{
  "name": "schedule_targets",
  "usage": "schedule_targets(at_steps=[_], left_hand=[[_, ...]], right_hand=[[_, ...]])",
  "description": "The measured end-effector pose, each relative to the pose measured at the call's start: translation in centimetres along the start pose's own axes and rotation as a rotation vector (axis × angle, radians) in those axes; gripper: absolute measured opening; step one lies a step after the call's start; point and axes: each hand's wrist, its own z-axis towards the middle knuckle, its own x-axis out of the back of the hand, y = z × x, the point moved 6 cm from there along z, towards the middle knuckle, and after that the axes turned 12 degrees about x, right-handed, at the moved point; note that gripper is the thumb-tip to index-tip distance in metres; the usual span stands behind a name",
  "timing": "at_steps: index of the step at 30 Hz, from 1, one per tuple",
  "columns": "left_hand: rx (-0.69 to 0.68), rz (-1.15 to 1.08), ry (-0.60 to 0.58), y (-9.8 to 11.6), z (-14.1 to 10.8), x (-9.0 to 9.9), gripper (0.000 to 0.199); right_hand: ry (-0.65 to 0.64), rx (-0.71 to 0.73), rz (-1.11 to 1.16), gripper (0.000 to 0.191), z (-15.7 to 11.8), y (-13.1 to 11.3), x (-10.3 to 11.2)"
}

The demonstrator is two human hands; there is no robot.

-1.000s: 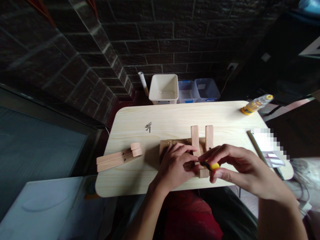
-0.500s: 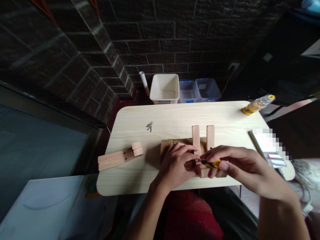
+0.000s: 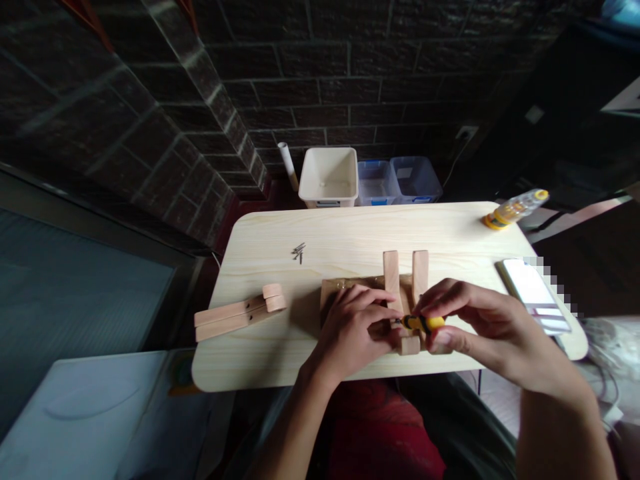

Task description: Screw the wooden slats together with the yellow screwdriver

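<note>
A yellow-and-black screwdriver (image 3: 424, 324) lies sideways in my right hand (image 3: 473, 313), pinched between thumb and fingers at the handle end. Its tip points left at a wooden piece with a long bar (image 3: 391, 273) and a small block (image 3: 411, 345) at its near end. Bent over the brown box (image 3: 327, 288) beneath, my left hand (image 3: 353, 317) grips this piece, fingertips and thumb around the screwdriver tip. Whether they also hold a screw is hidden. Beside it lies a second wooden bar (image 3: 421, 270), partly covered by my right hand.
Several dark screws (image 3: 299, 251) lie on the pale table (image 3: 350, 230). Two joined wooden pieces (image 3: 235, 319) rest at the left. A clear bottle-shaped container with yellow ends (image 3: 515, 210) and a phone (image 3: 530, 290) are at the right. Plastic bins (image 3: 329, 177) stand behind the table.
My right hand has shifted its fingers back along the screwdriver, leaving more of the yellow handle showing. My left hand stays in place.
</note>
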Motion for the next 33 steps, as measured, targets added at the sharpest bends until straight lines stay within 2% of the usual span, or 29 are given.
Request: schedule_targets(at_steps=[8, 14, 19, 26, 33], left_hand=[[-0.003, 0.015, -0.001, 0.0, 0.0, 0.1, 0.02], [0.001, 0.022, -0.011, -0.1, 0.0, 0.0, 0.011], [0.006, 0.018, -0.013, -0.1, 0.0, -0.1, 0.01], [0.009, 0.0, -0.01, 0.0, 0.0, 0.1, 0.014], [0.005, -0.008, -0.01, 0.1, 0.0, 0.1, 0.012]], right_hand=[[-0.005, -0.061, 0.097, 0.015, 0.0, 0.3, -1.1], [-0.093, -0.069, 0.083, 0.019, 0.0, 0.1, -1.7], [-0.114, -0.074, 0.078, 0.024, -0.1, -0.1, -1.6], [-0.126, -0.095, 0.045, 0.016, 0.2, -0.1, -1.4], [-0.087, -0.037, 0.036, 0.019, 0.1, 0.2, -1.1]])
